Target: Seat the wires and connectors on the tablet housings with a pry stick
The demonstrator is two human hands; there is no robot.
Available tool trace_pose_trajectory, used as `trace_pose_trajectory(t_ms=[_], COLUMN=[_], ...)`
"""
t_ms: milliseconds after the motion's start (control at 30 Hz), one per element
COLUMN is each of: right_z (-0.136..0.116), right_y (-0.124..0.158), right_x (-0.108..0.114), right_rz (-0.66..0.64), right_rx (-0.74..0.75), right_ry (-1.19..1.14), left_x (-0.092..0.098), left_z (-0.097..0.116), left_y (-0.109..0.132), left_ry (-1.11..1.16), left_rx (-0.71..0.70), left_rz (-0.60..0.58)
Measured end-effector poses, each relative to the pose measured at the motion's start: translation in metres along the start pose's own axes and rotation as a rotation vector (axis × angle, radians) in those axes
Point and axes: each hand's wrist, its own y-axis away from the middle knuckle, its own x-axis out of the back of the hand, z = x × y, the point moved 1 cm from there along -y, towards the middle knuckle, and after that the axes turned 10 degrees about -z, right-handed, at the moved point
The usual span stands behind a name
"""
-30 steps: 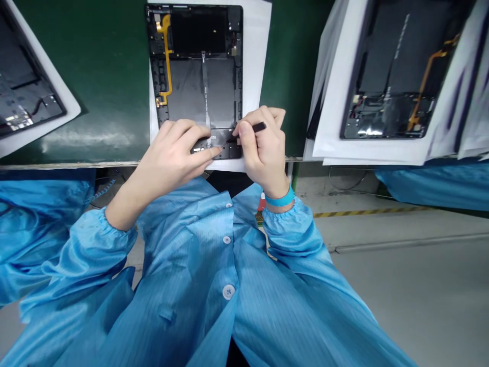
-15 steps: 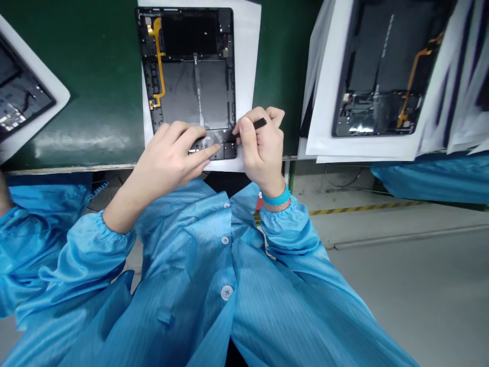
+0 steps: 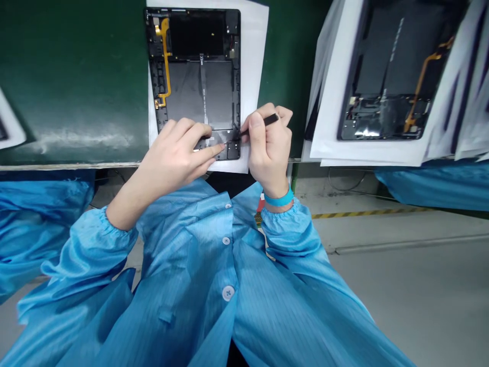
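An open tablet housing (image 3: 194,76) lies face down on a white sheet (image 3: 254,61), showing a yellow flex cable (image 3: 165,61) and a dark central panel. My left hand (image 3: 178,148) rests flat across its lower part, fingertips on a dark film or strip. My right hand (image 3: 269,148) pinches a slim black tool (image 3: 269,120), possibly a spudger, with its tip at the housing's lower right area. The fingers hide the tip's exact contact point.
A green workbench (image 3: 76,76) with a front edge runs beneath the sheet. Another open tablet on white sheets (image 3: 385,76) lies to the right. A co-worker's blue sleeve (image 3: 38,214) shows at left, and yellow-black floor tape (image 3: 367,214) lies below right.
My right hand and tool have shifted slightly right along the housing's lower edge. The tablet unit at the far left has slid left, nearly out of view.
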Motion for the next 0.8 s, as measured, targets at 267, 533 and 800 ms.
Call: trace_pose_trajectory(t_ms=[267,533,800], right_z=[-0.003,-0.016,-0.008], right_y=[0.002,0.005,0.008], right_x=[-0.001,-0.007,-0.01], right_rz=[0.061,-0.039,-0.101], right_rx=[0.018,0.113,0.132], right_ry=[-0.047,-0.107,-0.132], left_x=[0.008,0.023,0.037], left_z=[-0.009,-0.016,-0.021], left_y=[0.004,0.018,0.005], left_ry=[0.067,0.096,0.116], left_rx=[-0.035,-0.018,-0.097], left_rz=[-0.048,-0.119,-0.268])
